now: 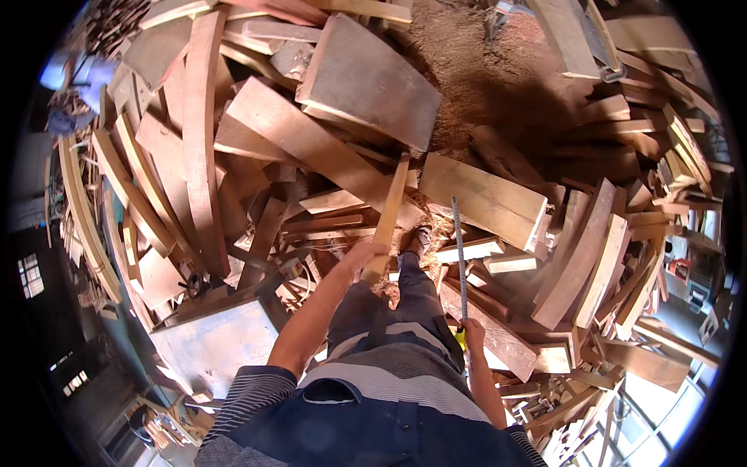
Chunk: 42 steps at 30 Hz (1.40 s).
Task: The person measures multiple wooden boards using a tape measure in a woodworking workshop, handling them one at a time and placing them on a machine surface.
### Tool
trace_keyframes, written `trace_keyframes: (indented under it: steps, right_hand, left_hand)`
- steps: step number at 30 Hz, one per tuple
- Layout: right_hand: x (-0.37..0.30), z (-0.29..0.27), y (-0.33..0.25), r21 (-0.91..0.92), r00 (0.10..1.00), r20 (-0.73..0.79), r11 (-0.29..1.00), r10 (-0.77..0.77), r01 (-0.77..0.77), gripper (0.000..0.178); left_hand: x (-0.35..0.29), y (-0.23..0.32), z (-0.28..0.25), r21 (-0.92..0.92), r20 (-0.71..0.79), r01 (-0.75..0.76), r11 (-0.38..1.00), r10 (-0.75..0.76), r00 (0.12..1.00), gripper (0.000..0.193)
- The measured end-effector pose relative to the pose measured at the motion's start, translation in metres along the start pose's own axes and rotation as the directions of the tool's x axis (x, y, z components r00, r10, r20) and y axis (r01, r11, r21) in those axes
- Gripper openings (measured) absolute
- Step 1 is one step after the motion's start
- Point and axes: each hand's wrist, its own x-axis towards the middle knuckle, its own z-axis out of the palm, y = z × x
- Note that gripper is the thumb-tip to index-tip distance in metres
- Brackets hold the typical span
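My left hand (367, 258) is closed round the lower part of a narrow wooden strip (391, 204), which points away from me over the wood pile. Close to my right leg, my right hand (471, 333) grips a tape measure (459, 338) with a yellow case. Its metal blade (460, 249) is drawn out and stands away from me. The blade does not touch the strip. Past the blade lies a broad wooden block (484, 201), and a long plank (307, 144) slopes across the pile beyond my left hand.
Loose boards and offcuts surround my feet. A large grey-brown slab (372, 82) rests ahead. To my left stands a pale-topped metal box (218, 342), with long boards (204, 148) leaning beyond it. Sawdust (467, 70) covers the ground at the far middle. More planks (580, 253) are heaped to my right.
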Motion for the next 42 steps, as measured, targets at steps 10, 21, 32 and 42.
trace_keyframes:
  steps: [10, 21, 32, 42]
  right_hand:
    - [0.024, 0.000, -0.025, 0.279, 0.991, 0.053, 0.951, 0.120, -0.130, 0.018]
    - [0.071, 0.040, -0.043, 0.256, 0.995, 0.042, 0.963, -0.096, 0.082, 0.013]
    - [0.054, 0.086, -0.175, 0.655, 0.872, 0.466, 0.721, -0.147, -0.228, 0.020]
    - [0.027, 0.158, -0.360, 0.788, 0.619, 0.589, 0.541, -0.520, -0.295, 0.017]
  left_hand:
    - [-0.119, -0.038, -0.001, 0.419, -0.041, -0.249, 0.873, 0.292, 0.955, 0.038]
    - [-0.238, -0.059, -0.044, 0.346, 0.052, -0.252, 0.904, 0.250, 0.967, 0.054]
    - [-0.262, -0.055, -0.021, 0.582, 0.087, -0.531, 0.616, 0.602, 0.794, 0.077]
    - [-0.312, -0.065, -0.024, 0.849, 0.078, -0.444, 0.287, 0.762, 0.643, 0.062]
